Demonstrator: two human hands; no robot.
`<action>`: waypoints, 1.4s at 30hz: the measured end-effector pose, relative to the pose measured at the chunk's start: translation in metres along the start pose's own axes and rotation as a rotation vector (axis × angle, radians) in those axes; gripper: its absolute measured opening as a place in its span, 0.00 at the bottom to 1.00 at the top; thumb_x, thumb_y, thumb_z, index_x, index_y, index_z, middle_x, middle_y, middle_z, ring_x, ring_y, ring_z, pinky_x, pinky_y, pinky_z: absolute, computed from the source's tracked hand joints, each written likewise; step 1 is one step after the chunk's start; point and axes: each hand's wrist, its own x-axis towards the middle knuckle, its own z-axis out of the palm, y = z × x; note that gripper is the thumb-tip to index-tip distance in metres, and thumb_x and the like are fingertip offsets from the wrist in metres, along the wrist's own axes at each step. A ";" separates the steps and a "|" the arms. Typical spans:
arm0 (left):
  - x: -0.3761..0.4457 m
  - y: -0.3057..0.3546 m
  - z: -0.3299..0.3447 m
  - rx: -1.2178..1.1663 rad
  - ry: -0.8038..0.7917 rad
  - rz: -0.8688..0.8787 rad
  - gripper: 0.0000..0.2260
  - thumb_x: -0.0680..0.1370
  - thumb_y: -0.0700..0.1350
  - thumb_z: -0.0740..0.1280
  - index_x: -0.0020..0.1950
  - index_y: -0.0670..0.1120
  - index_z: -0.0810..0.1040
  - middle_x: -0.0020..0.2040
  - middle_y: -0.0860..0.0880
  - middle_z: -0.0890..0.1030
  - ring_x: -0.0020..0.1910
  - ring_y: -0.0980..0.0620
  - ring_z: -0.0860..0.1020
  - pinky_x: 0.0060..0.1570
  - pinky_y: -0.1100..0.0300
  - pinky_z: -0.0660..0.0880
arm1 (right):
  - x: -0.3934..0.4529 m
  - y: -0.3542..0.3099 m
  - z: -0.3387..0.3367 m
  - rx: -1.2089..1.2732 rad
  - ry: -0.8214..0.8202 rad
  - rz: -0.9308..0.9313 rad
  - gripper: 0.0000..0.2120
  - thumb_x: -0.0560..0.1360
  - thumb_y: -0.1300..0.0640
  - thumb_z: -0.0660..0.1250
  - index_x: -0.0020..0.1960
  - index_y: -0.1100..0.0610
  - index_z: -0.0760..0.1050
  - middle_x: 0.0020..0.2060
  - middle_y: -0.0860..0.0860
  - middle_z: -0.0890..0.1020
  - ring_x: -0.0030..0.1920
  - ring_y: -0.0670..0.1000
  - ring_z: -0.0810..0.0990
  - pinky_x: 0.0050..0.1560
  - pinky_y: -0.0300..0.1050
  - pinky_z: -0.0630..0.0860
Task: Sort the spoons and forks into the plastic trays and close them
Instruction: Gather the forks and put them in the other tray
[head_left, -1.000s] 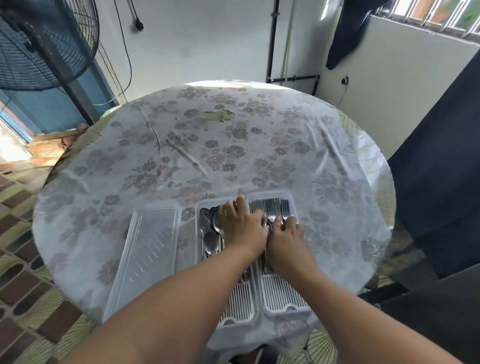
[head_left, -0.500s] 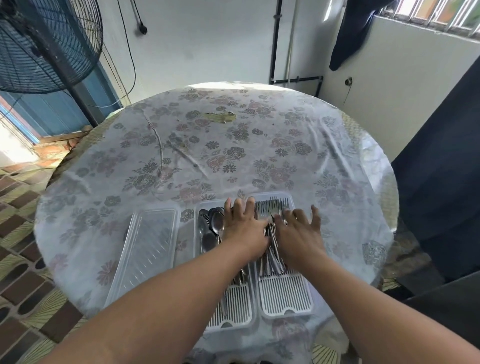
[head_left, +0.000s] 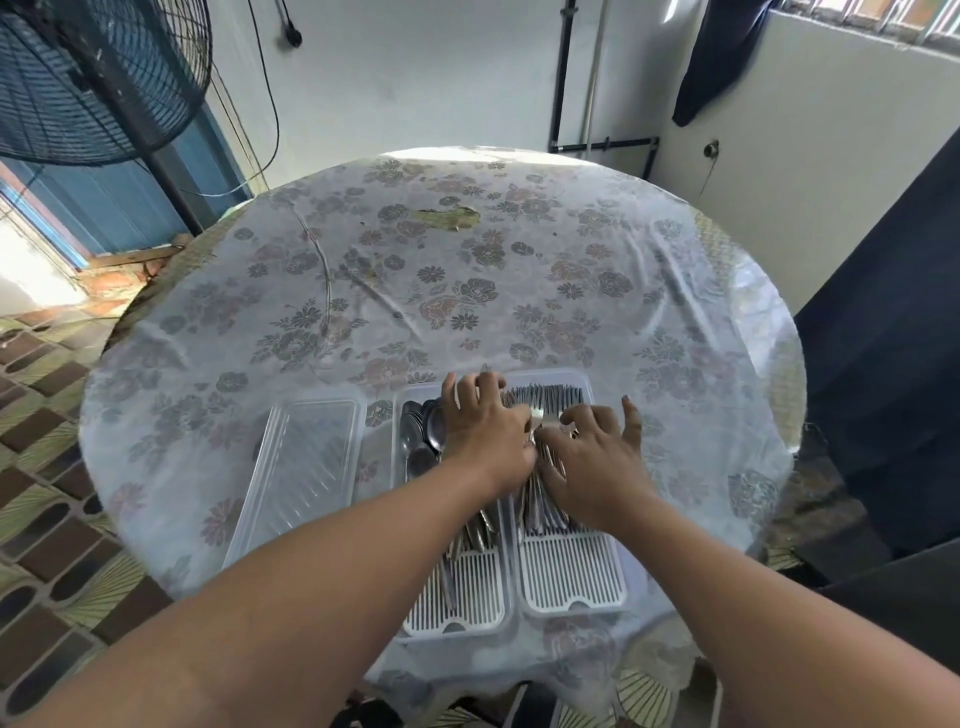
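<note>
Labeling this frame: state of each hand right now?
Left hand: open, fingers spread, resting on the cutlery between spoons and forks.
Right hand: open, fingers spread over the forks; no grip visible.

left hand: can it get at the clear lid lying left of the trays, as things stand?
Probably yes. The left hand rests over the spoon tray, and the clear rectangular plastic lid lies uncovered on the floral tablecloth just to its left, with nothing between them.

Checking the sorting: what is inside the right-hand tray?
Forks, tines toward the far end, on a white slotted insert. The right hand covers their middles, so stray spoons there cannot be ruled out.
</note>
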 end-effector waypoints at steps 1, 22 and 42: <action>0.001 -0.003 -0.001 -0.005 0.022 -0.018 0.10 0.76 0.56 0.67 0.56 0.58 0.82 0.68 0.46 0.63 0.71 0.40 0.58 0.77 0.38 0.42 | -0.001 0.001 0.001 -0.014 0.018 -0.029 0.18 0.77 0.36 0.57 0.61 0.39 0.78 0.61 0.50 0.75 0.69 0.58 0.68 0.76 0.68 0.37; 0.005 -0.025 -0.011 -0.255 -0.028 -0.239 0.15 0.81 0.53 0.60 0.68 0.57 0.74 0.71 0.44 0.62 0.70 0.39 0.58 0.72 0.44 0.56 | 0.006 -0.023 -0.005 0.216 0.165 0.085 0.14 0.81 0.42 0.61 0.60 0.44 0.81 0.56 0.50 0.76 0.60 0.56 0.70 0.65 0.57 0.65; -0.094 -0.231 -0.030 -0.183 -0.095 -0.614 0.14 0.81 0.51 0.63 0.64 0.50 0.75 0.65 0.43 0.74 0.65 0.40 0.68 0.61 0.48 0.72 | 0.025 -0.182 -0.025 0.238 -0.041 0.155 0.16 0.79 0.56 0.62 0.67 0.49 0.72 0.65 0.55 0.74 0.66 0.61 0.70 0.64 0.58 0.69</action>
